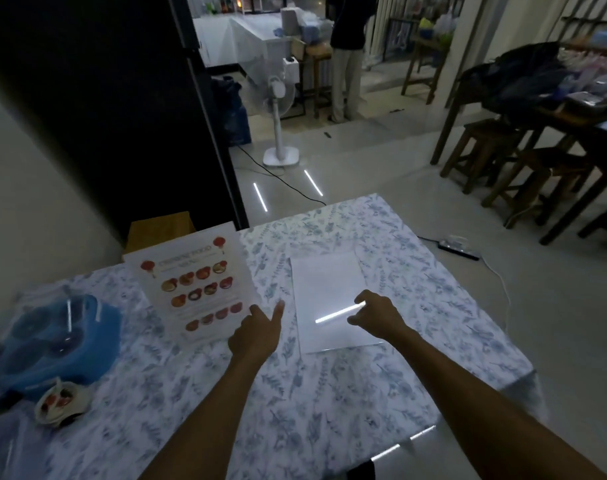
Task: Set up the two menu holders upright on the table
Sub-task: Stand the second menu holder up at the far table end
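Observation:
A clear menu holder with a printed food menu stands on the floral tablecloth, left of centre, leaning back. My left hand is at its lower right corner, thumb and forefinger spread, holding nothing. A second menu holder, showing a blank white sheet, lies flat to the right. Above its near half hovers my right hand, fingers curled and apart; whether it touches the sheet is unclear.
A blue plastic bag and a small crumpled wrapper sit at the table's left. A wooden stool is behind the table. Beyond are a pedestal fan, a floor cable, dark stools and a table at right, and a person standing far back.

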Demonstrator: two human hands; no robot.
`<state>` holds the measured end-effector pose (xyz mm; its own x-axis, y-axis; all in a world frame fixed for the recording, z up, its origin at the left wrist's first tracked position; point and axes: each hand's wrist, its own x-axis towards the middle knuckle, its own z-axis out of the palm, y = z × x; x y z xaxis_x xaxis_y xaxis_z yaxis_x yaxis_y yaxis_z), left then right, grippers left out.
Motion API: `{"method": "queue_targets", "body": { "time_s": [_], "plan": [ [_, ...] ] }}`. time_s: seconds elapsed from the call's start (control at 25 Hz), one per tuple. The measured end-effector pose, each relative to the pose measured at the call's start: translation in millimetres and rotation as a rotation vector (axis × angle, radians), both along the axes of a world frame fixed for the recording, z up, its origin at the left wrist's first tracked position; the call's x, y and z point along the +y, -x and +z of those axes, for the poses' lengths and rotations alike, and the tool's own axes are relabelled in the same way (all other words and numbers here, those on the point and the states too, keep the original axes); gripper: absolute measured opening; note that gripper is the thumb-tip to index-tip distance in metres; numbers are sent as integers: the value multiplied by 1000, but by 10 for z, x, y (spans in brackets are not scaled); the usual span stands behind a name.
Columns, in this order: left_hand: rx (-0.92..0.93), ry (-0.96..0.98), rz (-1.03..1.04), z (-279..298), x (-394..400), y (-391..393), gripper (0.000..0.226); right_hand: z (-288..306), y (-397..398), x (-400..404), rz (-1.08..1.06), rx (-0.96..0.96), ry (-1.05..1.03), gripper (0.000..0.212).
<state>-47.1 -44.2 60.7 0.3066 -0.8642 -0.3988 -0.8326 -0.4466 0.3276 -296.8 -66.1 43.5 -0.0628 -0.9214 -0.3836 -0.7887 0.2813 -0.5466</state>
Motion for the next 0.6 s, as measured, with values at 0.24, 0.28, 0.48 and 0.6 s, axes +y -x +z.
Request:
{"method": "queue_targets", "body": {
  "time_s": [0.24,0.28,0.48,0.6],
  "plan": [
    [-18,-99,-25,-362,-482,568,91,-384,460,-382,-23,-23,-77,51],
    [-21,-116,-15,-428,-562,644,90,-453,502,-473,-7,-23,-95,51],
    [-34,-145,76,-674,-834,835,84,-711,610,-808,76,127,-150,54],
    [-11,-161,81,-829,-780,981,65,-798,549,-845,103,170,-153,43]
  ]
}}
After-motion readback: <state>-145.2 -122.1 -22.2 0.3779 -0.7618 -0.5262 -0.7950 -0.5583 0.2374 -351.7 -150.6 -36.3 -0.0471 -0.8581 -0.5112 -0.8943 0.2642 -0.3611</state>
